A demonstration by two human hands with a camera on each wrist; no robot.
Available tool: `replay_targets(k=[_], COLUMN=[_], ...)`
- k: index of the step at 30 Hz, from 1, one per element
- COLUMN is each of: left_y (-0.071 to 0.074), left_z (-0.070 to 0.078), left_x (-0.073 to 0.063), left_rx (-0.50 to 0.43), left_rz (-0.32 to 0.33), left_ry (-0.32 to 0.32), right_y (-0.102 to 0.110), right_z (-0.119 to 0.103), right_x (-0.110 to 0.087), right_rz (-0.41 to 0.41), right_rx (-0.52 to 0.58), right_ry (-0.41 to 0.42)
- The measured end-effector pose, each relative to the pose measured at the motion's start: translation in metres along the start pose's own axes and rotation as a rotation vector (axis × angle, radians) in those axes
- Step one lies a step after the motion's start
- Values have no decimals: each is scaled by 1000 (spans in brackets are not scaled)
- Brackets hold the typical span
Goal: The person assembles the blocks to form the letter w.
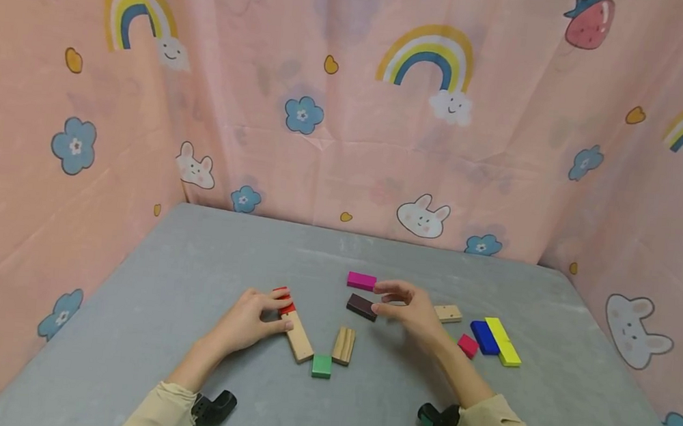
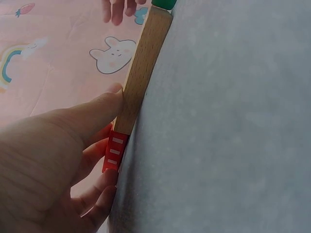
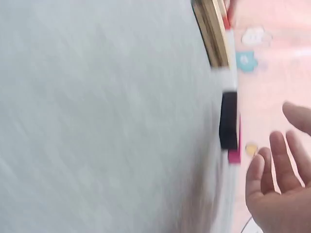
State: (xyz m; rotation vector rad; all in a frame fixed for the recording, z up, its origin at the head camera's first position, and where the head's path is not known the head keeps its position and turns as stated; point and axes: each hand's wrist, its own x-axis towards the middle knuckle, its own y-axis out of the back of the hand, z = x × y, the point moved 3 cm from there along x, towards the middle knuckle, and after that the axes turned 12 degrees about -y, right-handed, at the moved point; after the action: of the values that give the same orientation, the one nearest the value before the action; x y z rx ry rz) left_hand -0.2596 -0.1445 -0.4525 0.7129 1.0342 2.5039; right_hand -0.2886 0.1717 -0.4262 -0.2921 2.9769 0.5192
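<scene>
My left hand (image 1: pixel 253 320) holds a row of two blocks on the table. Its thumb lies against a long plain wooden block (image 1: pixel 300 338), and its fingers reach round a red block (image 2: pixel 116 148) with pale marks, set end to end with it. A green block (image 1: pixel 322 367) sits by the wooden block's near end, with a grooved wooden block (image 1: pixel 344 345) angled up beyond it. My right hand (image 1: pixel 409 307) hovers with nothing in it, fingers spread, just right of a dark brown block (image 1: pixel 362 307). A magenta block (image 1: pixel 362 281) lies behind the brown one.
Right of the right hand lie a wooden block (image 1: pixel 448 313), a small pinkish-red block (image 1: pixel 468 345), a blue block (image 1: pixel 484 337) and a yellow strip (image 1: pixel 503 342). The grey table (image 1: pixel 252 245) is bordered by a pink patterned curtain (image 1: pixel 358 166).
</scene>
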Motion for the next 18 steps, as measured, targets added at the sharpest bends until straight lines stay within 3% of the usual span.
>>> replay_targets(k=[12, 18], left_y=[0, 1], left_z=[-1, 0], left_x=[1, 0], left_rx=[-20, -8], left_rz=[-3, -3], left_ry=[-27, -26], right_y=[11, 12], right_z=[16, 16], right_x=[24, 31], right_rz=[-232, -281], right_rx=[-12, -25], right_ry=[-14, -38])
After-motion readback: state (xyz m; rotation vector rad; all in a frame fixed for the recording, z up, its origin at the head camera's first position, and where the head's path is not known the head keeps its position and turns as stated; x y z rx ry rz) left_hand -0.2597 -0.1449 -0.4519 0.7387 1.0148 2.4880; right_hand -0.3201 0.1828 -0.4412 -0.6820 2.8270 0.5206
